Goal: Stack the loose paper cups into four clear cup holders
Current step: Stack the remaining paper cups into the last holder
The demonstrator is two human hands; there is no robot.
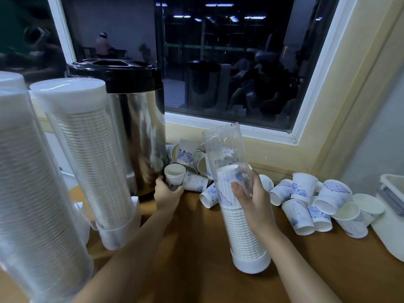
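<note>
My right hand (251, 199) grips a clear cup holder (225, 149) around its middle; it stands upright on the wooden table, open at the top, about half filled with stacked cups on a white base (251, 262). My left hand (167, 192) grips an upright white paper cup with blue print (175, 174) beside the urn. Loose paper cups lie in a pile (192, 158) behind the holder, and several more (317, 202) lie at the right. Two full, capped holders stand at the left: one (87, 158) near the urn, one (28, 182) close to me.
A steel hot-water urn (135, 127) with a black lid stands at the back left against the window. A white plastic container (391, 215) sits at the right table edge. The wooden tabletop (192, 248) lies between my forearms.
</note>
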